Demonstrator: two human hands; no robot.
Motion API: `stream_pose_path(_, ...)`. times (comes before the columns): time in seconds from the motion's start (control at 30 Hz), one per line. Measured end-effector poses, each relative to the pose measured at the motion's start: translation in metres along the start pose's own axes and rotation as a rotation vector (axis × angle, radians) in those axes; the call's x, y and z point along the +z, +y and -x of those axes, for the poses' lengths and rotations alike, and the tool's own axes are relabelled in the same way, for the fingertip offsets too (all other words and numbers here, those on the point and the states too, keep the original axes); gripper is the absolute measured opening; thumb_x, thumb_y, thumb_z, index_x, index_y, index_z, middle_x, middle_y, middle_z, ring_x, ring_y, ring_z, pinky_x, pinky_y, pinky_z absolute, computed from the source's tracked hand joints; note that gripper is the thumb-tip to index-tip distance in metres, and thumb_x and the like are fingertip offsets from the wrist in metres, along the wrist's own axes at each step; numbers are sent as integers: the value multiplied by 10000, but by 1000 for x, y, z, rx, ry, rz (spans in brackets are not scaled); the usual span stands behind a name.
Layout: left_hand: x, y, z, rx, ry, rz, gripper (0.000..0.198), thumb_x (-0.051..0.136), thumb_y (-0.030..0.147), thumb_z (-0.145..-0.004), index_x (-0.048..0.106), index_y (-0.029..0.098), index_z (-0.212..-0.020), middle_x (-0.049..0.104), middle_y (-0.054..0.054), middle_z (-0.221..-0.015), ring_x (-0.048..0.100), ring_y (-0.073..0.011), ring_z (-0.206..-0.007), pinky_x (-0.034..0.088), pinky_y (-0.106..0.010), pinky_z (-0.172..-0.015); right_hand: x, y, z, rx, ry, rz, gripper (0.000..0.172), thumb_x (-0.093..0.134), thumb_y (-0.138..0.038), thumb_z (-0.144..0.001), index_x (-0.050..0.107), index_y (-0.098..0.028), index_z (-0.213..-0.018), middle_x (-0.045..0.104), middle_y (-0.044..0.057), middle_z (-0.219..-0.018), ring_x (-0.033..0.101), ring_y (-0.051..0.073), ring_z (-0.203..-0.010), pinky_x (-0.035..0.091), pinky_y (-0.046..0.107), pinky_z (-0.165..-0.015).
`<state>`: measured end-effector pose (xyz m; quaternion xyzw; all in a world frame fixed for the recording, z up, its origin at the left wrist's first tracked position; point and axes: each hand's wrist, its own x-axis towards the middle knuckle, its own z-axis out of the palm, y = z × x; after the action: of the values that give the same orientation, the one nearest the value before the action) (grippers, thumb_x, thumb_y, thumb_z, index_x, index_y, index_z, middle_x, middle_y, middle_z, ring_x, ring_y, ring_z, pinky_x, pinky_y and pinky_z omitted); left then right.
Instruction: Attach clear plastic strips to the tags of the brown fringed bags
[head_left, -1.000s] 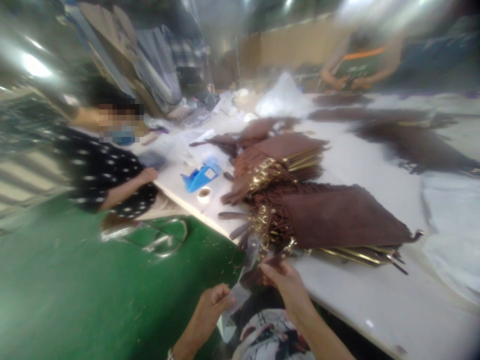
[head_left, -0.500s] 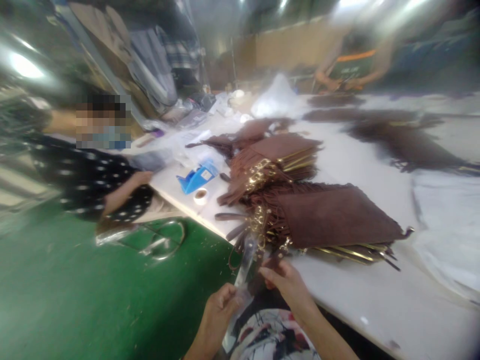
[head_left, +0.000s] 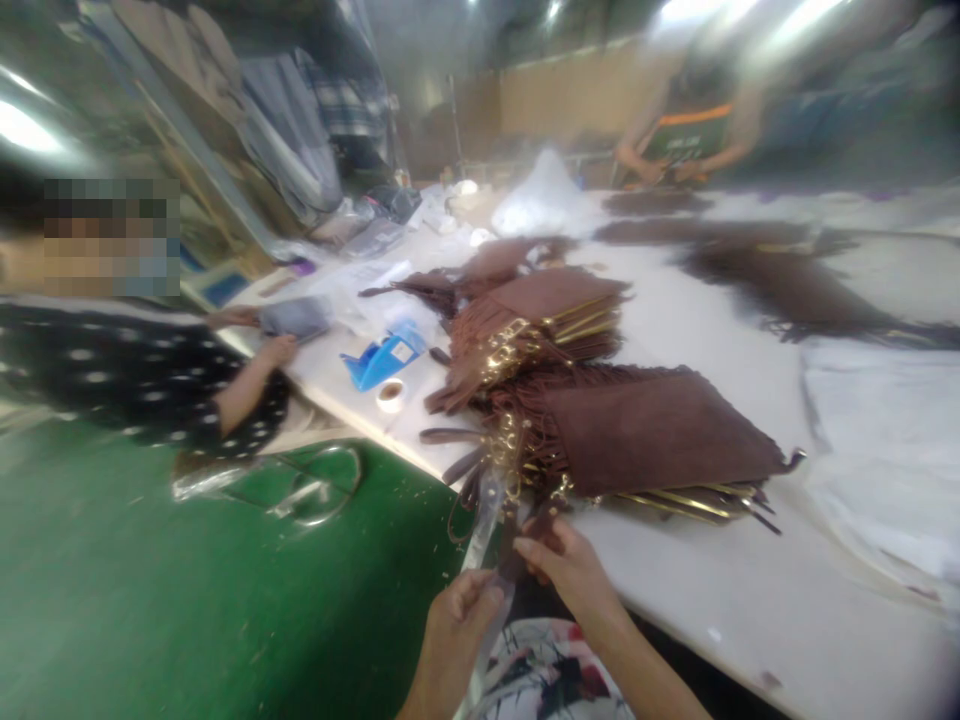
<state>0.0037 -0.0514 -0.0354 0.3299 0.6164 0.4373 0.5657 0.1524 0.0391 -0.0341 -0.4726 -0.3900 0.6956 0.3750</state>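
Observation:
My left hand (head_left: 463, 612) is closed on a clear plastic strip (head_left: 484, 525) that hangs past the table edge. My right hand (head_left: 566, 562) pinches a dark brown strap (head_left: 517, 552), whose gold clasp (head_left: 559, 490) lies just above my fingers. The strap's lower end reaches my left fingertips. Both hands are close together in front of the table's near edge. Just beyond them lies a stack of brown fringed pouches (head_left: 660, 430) with gold zippers and a cluster of gold clasps. A second pouch stack (head_left: 547, 300) sits behind it.
On the white table (head_left: 750, 590) are a blue tape dispenser (head_left: 384, 355), a tape roll (head_left: 390, 394), and more brown pouches (head_left: 810, 275). White sheeting (head_left: 885, 460) lies at right. A co-worker in a dotted top (head_left: 127, 375) is at left; another person (head_left: 690, 130) stands across the table.
My left hand has come closer to my right hand and the strap. The co-worker at left has leaned in over the table, handling a grey packet. The view has shifted slightly.

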Motion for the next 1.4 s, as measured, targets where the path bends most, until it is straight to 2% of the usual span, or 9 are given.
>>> stream_pose_path(0.2,15,11,-8,26,-35,2,221,622,338,-829,692,143,-904,704,-33,-769,625,-184,-756,459,-265,-709,-3,5,2,46,-150,-17,354,796,-415,-632,629,-168,-823,566,-54,-560,467,87,-462,321,195,-414)
stream_pose_path(0.4,13,10,-16,55,-14,-106,197,610,316,-834,703,149,-881,717,-35,-804,620,-184,-766,450,-245,-693,-10,-6,-7,6,170,-138,480,669,-570,-750,622,-167,-1007,627,-6,-632,517,108,-513,371,193,-423)
stream_pose_path(0.6,17,23,-20,84,15,-215,357,538,429,-881,712,172,-1058,749,-61,-962,658,-247,-923,486,-294,-823,-5,1,-16,34,254,-256,412,762,-538,-664,632,-172,-803,615,-12,-641,485,91,-489,335,189,-398)
stream_pose_path(0.77,35,36,-31,75,-21,-42,437,548,502,-854,711,168,-1085,744,-76,-1039,662,-280,-986,499,-359,-913,-16,1,-11,-4,153,-138,362,720,-532,-718,668,-177,-764,651,6,-700,562,139,-631,437,230,-557)
stream_pose_path(0.87,47,40,-39,89,-2,-41,430,568,505,-840,716,180,-1079,746,-70,-1037,662,-282,-988,501,-369,-917,-22,-6,-7,-23,123,-93,370,694,-545,-735,683,-177,-769,665,13,-734,590,173,-708,466,263,-660)
stream_pose_path(1.0,61,43,-49,142,48,-84,421,550,492,-852,717,175,-1074,751,-73,-1013,664,-283,-960,509,-378,-891,-25,-17,-2,-105,158,14,379,648,-562,-763,694,-188,-721,654,10,-717,582,191,-744,465,264,-689)
stream_pose_path(1.13,68,44,-59,155,58,-78,431,535,486,-857,706,171,-1097,740,-81,-1052,655,-283,-980,497,-386,-907,-28,-21,0,-143,186,121,377,638,-566,-764,733,-202,-790,675,20,-730,599,217,-757,474,278,-677)
stream_pose_path(1.27,71,49,-65,197,72,-176,407,504,473,-874,718,186,-1068,744,-76,-1037,655,-281,-961,487,-385,-886,-28,-19,-1,-119,278,-15,388,713,-539,-703,736,-202,-894,727,54,-895,636,256,-896,506,321,-793)
stream_pose_path(1.4,72,55,-65,217,82,-255,392,473,471,-892,724,205,-1035,751,-56,-1008,659,-267,-943,482,-353,-868,-22,-11,-8,-64,317,-243,409,689,-507,-755,681,-204,-1030,717,49,-1023,637,242,-972,497,349,-885)
